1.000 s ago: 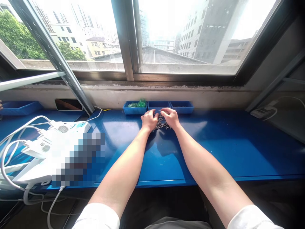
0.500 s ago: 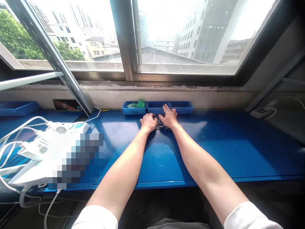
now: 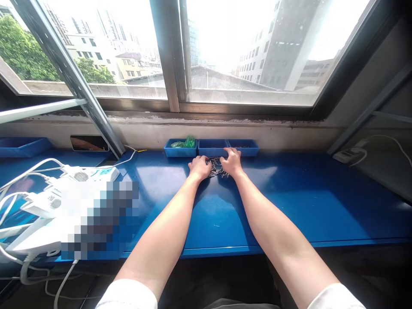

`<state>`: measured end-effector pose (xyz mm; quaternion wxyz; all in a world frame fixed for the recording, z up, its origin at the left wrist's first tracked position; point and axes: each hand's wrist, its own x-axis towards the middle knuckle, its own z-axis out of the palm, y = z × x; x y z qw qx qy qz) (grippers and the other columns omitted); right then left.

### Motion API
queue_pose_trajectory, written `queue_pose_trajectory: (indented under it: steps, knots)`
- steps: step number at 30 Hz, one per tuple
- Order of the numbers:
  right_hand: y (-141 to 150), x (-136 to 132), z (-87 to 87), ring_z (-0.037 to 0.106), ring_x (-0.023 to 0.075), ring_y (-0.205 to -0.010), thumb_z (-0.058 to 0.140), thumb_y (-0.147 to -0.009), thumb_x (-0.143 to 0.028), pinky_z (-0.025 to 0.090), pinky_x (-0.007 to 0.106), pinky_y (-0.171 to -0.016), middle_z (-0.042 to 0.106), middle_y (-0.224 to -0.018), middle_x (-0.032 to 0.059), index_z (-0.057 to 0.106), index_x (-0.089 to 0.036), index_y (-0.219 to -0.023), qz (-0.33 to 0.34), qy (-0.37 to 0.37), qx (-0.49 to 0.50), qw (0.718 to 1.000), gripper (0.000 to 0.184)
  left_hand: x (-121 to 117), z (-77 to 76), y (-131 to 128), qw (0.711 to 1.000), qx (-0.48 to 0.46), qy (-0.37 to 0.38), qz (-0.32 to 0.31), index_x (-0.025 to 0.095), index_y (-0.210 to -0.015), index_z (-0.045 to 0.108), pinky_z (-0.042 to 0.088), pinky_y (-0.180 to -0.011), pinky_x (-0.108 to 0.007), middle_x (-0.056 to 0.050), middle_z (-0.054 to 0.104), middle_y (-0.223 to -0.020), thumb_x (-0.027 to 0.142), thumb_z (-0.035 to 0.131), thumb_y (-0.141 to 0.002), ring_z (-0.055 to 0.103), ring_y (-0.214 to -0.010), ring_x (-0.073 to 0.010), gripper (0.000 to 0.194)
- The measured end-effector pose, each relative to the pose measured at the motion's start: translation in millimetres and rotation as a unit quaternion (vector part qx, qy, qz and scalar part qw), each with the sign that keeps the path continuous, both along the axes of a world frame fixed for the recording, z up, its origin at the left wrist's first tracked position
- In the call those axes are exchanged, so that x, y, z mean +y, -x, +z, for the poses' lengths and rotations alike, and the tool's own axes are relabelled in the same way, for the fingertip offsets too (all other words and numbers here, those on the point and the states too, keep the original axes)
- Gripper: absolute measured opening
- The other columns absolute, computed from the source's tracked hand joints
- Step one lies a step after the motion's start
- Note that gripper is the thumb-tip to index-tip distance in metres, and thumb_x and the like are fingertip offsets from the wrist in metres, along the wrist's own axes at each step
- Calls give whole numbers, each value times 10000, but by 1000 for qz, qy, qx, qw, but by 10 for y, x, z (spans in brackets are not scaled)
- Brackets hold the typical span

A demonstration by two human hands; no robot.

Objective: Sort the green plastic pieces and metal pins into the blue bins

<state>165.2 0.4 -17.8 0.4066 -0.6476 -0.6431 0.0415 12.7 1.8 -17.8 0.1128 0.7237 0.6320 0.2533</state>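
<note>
A pile of small dark metal pieces, which look like screws (image 3: 216,165), lies on the blue tabletop in front of the trays. At the pile's left edge is my left hand (image 3: 199,168), its fingers bent and its thumb against the pieces. My right hand (image 3: 232,162) rests at the right edge with fingers apart, its fingertips close to the trays. Neither hand shows a piece lifted off the table. Behind them stand a middle blue tray (image 3: 212,148) and a right blue tray (image 3: 247,149), both with some small dark pieces inside.
Left of these, another blue tray (image 3: 175,152) contains green plastic bags (image 3: 189,142). White power strips with plugs and cables (image 3: 51,201) crowd the table's left side. A metal shelf post (image 3: 99,124) stands by a phone-like dark object (image 3: 89,143). The window wall bounds the back.
My right hand has drawn back from the trays and slightly right, with its fingers more curled. A gap shows in the middle of the pile. My left hand has barely moved.
</note>
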Motion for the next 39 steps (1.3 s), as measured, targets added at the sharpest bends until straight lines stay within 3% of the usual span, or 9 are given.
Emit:
queue_pose_trajectory:
  steps: [4,8,16,25,31,36,39]
  knots:
    - [-4,-1,-24,478,269,-1052,525,-733,-302,394,371,-919,611,-1049,103,655,-179,-1015,16,62,-24,998,334,-3,-1,-2,1000,15,2,-2,233,-1068,616,356,-922,-417,-111,590,-1171,401,444,-822,491,-1145,-290,344]
    - [18,12,-72,524,270,-1004,573,-714,-326,413,360,-861,620,-1023,115,693,-187,-937,42,116,-69,990,289,-15,-8,-9,999,41,3,-13,249,-1035,644,361,-912,-418,-105,596,-1167,396,447,-812,491,-1135,-295,331]
    - [44,-1,-85,572,207,-848,556,-787,-329,409,317,-742,652,-936,66,707,-244,-808,67,98,-75,990,175,-7,-62,-34,998,47,-18,-26,248,-1009,646,351,-915,-447,-104,597,-1154,393,451,-813,466,-1127,-304,312]
    - [49,17,-80,555,219,-901,515,-837,-349,393,325,-768,662,-928,71,687,-224,-802,73,85,-54,992,215,-58,-13,-51,999,38,-24,-26,244,-1032,629,347,-927,-424,-102,605,-1152,390,450,-840,487,-1128,-288,301]
    - [115,-28,18,556,190,-880,465,-864,-343,398,299,-807,676,-859,52,669,-201,-806,123,5,27,992,255,-148,92,-70,988,-20,-134,-74,232,-1007,634,329,-944,-369,-62,666,-1066,270,405,-890,556,-1063,-216,260]
    - [150,-70,54,539,139,-611,474,-834,-440,413,254,-622,616,-651,-1,626,-197,-833,148,-8,150,977,287,-150,135,-49,988,-43,-130,-64,234,-938,645,326,-928,-358,-38,701,-961,251,405,-889,592,-1000,-202,246]
    - [146,-77,70,522,135,-555,497,-799,-486,421,260,-589,572,-578,-19,612,-196,-836,155,-3,224,962,315,-137,140,-31,991,-45,-122,-41,238,-921,639,330,-911,-358,-33,700,-958,240,403,-880,594,-994,-204,239]
